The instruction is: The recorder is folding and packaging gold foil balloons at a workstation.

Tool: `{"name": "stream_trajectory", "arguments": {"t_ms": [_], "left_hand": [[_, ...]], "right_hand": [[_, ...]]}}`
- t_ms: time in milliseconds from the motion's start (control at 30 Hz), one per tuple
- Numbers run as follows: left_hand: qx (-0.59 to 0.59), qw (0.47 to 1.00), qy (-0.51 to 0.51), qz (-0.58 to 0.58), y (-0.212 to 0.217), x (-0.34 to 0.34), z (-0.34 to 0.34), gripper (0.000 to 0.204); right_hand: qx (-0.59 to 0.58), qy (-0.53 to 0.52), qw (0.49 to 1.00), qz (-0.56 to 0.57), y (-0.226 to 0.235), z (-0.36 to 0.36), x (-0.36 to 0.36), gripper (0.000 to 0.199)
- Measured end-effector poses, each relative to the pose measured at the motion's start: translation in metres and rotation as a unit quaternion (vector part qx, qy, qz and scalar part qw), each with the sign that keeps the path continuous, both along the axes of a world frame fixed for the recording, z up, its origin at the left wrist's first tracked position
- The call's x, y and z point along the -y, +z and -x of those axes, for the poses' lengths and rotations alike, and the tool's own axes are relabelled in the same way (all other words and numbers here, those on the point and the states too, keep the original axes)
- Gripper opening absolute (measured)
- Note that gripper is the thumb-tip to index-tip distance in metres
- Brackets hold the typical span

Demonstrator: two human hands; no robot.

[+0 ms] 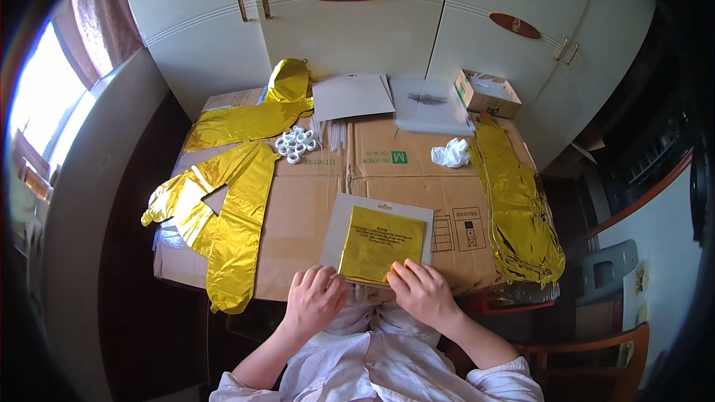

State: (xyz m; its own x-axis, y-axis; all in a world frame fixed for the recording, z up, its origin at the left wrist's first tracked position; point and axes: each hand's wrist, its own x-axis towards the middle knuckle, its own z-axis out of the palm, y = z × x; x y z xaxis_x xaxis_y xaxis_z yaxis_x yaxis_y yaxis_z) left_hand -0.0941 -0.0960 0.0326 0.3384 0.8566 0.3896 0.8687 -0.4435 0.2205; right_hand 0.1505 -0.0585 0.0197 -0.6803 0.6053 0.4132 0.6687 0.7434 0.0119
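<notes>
A grey backing card [337, 216] with a hanging slot lies in front of me at the table's near edge. On it rests a flat square packet of folded gold foil [383, 246], with dark print on its clear cover. My left hand [316, 298] is closed at the lower left corner of the card and packet; what its fingertips pinch is hidden. The fingers of my right hand [423, 292] close on the lower right corner of the packet.
Flat gold foil balloons [242, 216] spread over the left side of the cardboard-covered table [387, 160]; more gold foil [518, 208] lies right. Behind are white rings [294, 143], grey cards [351, 97], clear bags [432, 108], crumpled white plastic [451, 153] and a small box [488, 95].
</notes>
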Motion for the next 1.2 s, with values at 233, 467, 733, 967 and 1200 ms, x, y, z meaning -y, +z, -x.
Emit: {"name": "stream_trajectory", "arguments": {"t_ms": [233, 467, 733, 967, 1200], "left_hand": [[-0.014, 0.994, -0.109, -0.016, -0.005, -0.029, -0.001, 0.029], [-0.080, 0.982, -0.132, -0.107, -0.009, -0.042, -0.006, 0.028], [-0.037, 0.980, -0.177, -0.086, 0.011, -0.062, -0.002, 0.028], [0.021, 0.990, 0.118, -0.070, 0.004, -0.196, 0.075, 0.015], [-0.093, 0.977, 0.184, -0.049, -0.036, -0.235, 0.115, 0.010]], "right_hand": [[0.050, 0.016, 0.998, -0.038, 0.000, -0.001, -0.004, 0.026], [0.037, 0.009, 0.998, -0.048, 0.006, -0.002, -0.006, 0.025], [0.057, -0.034, 0.996, -0.068, 0.025, 0.005, -0.018, 0.018], [0.048, -0.034, 0.993, -0.099, 0.069, 0.002, -0.049, 0.008], [0.019, -0.050, 0.996, -0.070, 0.075, -0.004, -0.066, 0.005]]}}
